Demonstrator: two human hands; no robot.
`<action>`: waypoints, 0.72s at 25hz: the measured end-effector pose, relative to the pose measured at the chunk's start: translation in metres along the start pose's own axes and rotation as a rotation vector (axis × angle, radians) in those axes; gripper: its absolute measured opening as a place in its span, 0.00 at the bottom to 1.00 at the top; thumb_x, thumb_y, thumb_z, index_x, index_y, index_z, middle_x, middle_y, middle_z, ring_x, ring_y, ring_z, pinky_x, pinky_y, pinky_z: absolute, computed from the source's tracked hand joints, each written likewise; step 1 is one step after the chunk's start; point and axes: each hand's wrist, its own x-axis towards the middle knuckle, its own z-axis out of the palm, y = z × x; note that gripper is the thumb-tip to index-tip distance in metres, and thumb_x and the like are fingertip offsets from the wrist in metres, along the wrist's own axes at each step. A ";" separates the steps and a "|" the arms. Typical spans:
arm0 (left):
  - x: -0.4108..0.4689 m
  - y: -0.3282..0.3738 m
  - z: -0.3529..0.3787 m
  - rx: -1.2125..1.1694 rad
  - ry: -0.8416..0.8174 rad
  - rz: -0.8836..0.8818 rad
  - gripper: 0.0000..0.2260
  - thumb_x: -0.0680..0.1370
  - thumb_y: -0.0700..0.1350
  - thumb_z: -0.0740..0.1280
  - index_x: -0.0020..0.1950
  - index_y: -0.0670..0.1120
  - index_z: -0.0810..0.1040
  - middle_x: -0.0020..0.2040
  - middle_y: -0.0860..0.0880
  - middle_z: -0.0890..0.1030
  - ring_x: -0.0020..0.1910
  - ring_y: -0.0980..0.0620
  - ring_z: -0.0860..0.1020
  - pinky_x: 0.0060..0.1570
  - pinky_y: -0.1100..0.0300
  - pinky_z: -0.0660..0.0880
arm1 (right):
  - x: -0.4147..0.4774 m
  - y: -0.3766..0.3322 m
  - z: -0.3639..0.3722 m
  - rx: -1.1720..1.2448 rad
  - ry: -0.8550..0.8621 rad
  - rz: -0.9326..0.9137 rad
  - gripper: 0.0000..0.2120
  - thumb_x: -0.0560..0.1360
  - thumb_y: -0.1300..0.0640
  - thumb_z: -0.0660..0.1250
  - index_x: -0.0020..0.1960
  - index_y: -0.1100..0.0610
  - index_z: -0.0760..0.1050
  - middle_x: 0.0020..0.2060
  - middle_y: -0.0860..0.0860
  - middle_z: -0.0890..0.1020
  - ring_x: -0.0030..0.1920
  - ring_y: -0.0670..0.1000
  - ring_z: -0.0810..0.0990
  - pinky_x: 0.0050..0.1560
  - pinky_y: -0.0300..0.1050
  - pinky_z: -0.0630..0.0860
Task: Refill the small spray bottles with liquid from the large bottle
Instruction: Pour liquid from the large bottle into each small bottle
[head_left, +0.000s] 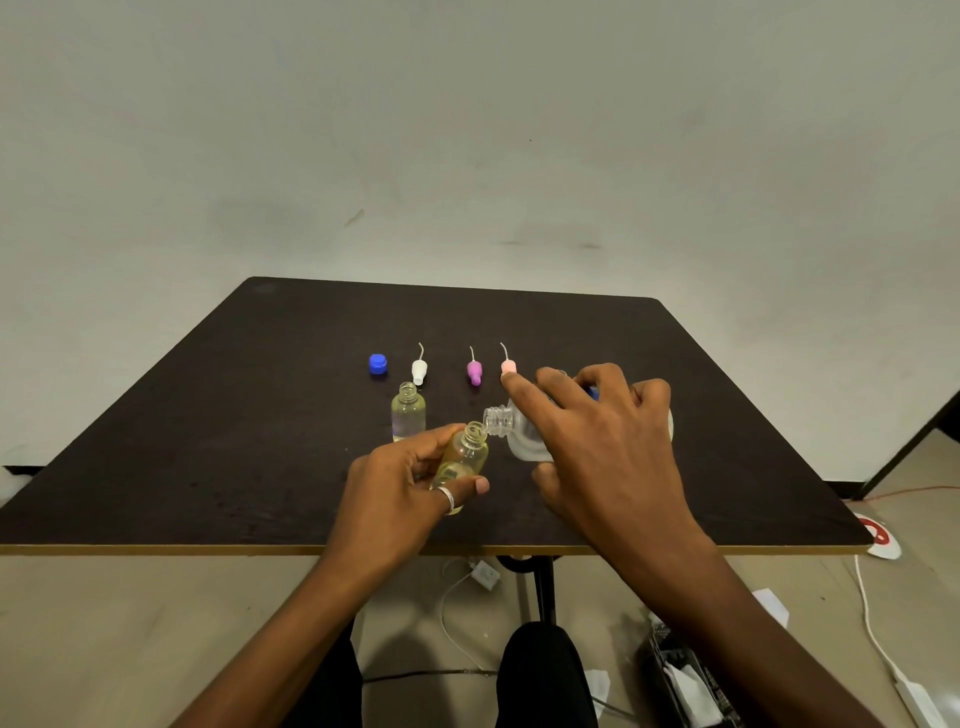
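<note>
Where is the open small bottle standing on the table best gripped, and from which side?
Probably round the straight middle of the standing bottle, from its left: it is upright and uncapped, so a side grip keeps it level, and the left hand crowds its right.

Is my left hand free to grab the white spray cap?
Probably not: the left hand grips the small bottle under the mouth of the large bottle. The white spray cap itself lies uncovered.

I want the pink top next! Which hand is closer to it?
Right. The right hand, holding the big bottle, has a fingertip right by the pink top. The left hand holds a small bottle nearer the person, farther from it.
</note>
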 end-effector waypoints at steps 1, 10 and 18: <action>0.000 0.000 0.000 -0.001 -0.001 0.001 0.24 0.69 0.48 0.78 0.64 0.57 0.79 0.49 0.65 0.83 0.50 0.71 0.79 0.50 0.76 0.74 | 0.000 0.000 0.000 -0.002 -0.002 -0.002 0.41 0.59 0.50 0.80 0.69 0.48 0.69 0.60 0.52 0.79 0.54 0.60 0.77 0.45 0.56 0.68; 0.000 -0.003 0.001 -0.019 0.001 0.015 0.24 0.69 0.47 0.78 0.64 0.56 0.80 0.50 0.63 0.83 0.50 0.70 0.80 0.50 0.74 0.75 | -0.001 -0.001 0.003 -0.004 0.012 0.000 0.42 0.56 0.49 0.81 0.68 0.48 0.70 0.60 0.52 0.80 0.53 0.60 0.78 0.45 0.57 0.70; 0.000 -0.008 0.002 -0.038 0.011 0.012 0.23 0.69 0.46 0.79 0.63 0.56 0.80 0.49 0.62 0.84 0.50 0.69 0.80 0.51 0.73 0.76 | 0.000 -0.004 0.008 -0.005 -0.001 -0.007 0.41 0.58 0.49 0.80 0.68 0.47 0.69 0.60 0.51 0.79 0.53 0.60 0.77 0.45 0.55 0.68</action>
